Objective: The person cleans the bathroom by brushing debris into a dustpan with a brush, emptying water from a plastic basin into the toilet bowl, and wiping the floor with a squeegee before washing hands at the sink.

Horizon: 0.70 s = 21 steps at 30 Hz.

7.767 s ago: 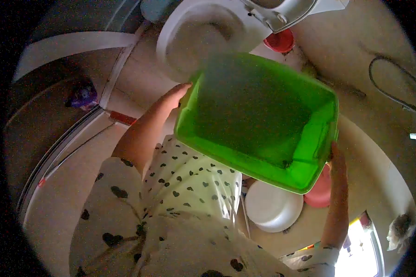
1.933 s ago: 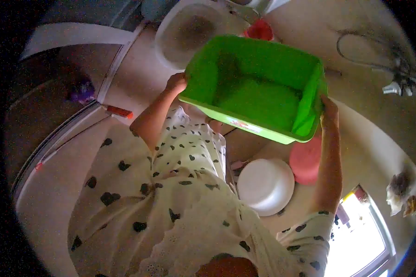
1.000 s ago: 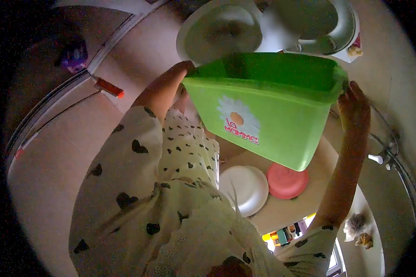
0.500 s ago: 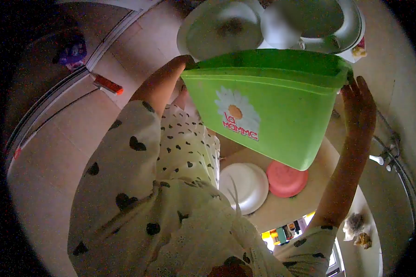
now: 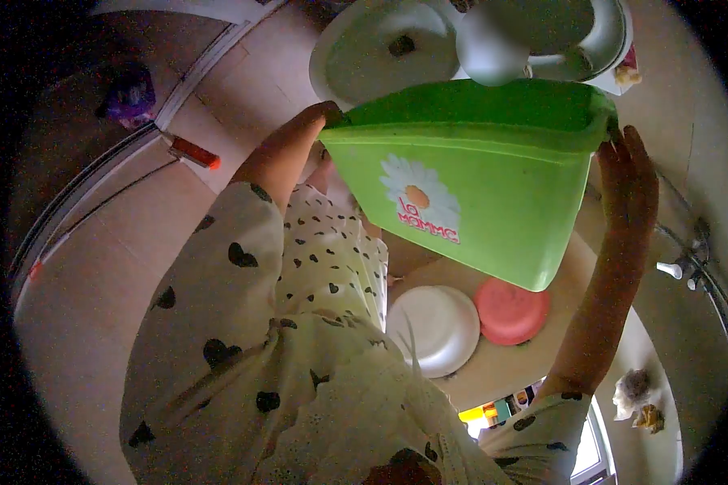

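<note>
A large green plastic tub (image 5: 477, 186), with a daisy sticker and red lettering on its side, is held up in front of my body. My left hand (image 5: 325, 115) is closed on the rim at its left end. At the opposite end, my right hand (image 5: 625, 153) grips the rim, with some fingers stretched along the outside. The tub tilts, its right bottom corner lower than the left. Its inside floor is hidden. Below it are a white basin (image 5: 435, 331) and a pink basin (image 5: 511, 311), side by side.
Beyond the tub are a white oval bowl-shaped fixture (image 5: 348, 56) and a blurred round white shape (image 5: 489, 44). On the left floor lies an orange-headed brush or squeegee (image 5: 194, 153), near a purple bag (image 5: 129, 97). A hose (image 5: 716, 299) runs along the right wall.
The tub has shifted very slightly to the right and up in view, still in both hands. The basins appear a little farther right as the view moves.
</note>
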Tool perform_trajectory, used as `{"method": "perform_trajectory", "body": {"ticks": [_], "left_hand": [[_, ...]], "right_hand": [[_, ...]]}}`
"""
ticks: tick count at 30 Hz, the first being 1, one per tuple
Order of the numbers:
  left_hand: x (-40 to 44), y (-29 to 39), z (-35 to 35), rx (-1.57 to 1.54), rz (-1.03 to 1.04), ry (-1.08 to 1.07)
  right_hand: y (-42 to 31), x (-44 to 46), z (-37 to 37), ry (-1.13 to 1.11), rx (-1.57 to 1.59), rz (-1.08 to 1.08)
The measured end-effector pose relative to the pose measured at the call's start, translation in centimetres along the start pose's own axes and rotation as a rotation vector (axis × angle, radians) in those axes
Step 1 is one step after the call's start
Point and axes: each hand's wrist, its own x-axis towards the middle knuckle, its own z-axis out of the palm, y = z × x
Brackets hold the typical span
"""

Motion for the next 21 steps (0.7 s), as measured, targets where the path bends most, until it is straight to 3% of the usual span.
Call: {"method": "perform_trajectory", "body": {"ticks": [1, 3, 5, 7, 9, 12, 15, 16, 17, 18, 19, 20, 21], "left_hand": [[-0.1, 0.0, 0.1, 0.000, 0.000, -0.003], [-0.3, -0.1, 0.6, 0.014, -0.001, -0.009], [-0.6, -0.2, 1.1, 0.028, -0.005, -0.019], [-1.4, -0.2, 2.1, 0.060, -0.013, -0.028], [-2.0, -0.1, 2.8, 0.118, -0.019, -0.034], [-3.3, -0.5, 4.9, 0.213, -0.031, 0.004], [-2.3, -3.1, 8.9, 0.125, -0.082, 0.185], [-1.6, -4.3, 10.6, 0.078, -0.099, 0.260], [-1.1, -4.4, 11.4, 0.124, -0.039, 0.255], [-0.6, -4.2, 11.5, 0.179, 0.023, 0.248], [-1.0, -2.5, 10.8, 0.120, 0.030, 0.271], [-1.9, 0.6, 9.6, 0.061, 0.036, 0.293], [-2.3, 2.8, 8.7, 0.009, 0.045, 0.311]], "right_hand": [[0.1, 0.0, 0.5, 0.024, -0.001, -0.014], [0.1, -0.4, 2.3, 0.123, 0.434, 0.065], [0.1, -0.7, 2.8, 0.147, 0.452, 0.085], [-0.3, -0.9, 2.1, 0.095, 0.052, 0.045], [0.9, -2.0, 5.2, 0.068, 0.206, 0.035], [0.5, -3.4, 6.9, -0.134, 0.323, 0.127], [-0.5, -5.3, 7.4, -0.369, 0.450, 0.283], [-0.3, -6.7, 9.0, -0.428, 0.652, 0.405], [-0.1, -8.3, 11.2, -0.461, 1.170, 0.701], [-0.1, -9.8, 13.4, -0.349, 1.746, 1.078], [-0.3, -11.4, 14.9, -0.220, 2.083, 1.365], [-0.8, -13.5, 16.5, -0.155, 2.228, 1.546], [-1.1, -16.3, 18.8, -0.226, 2.252, 1.527]]}}
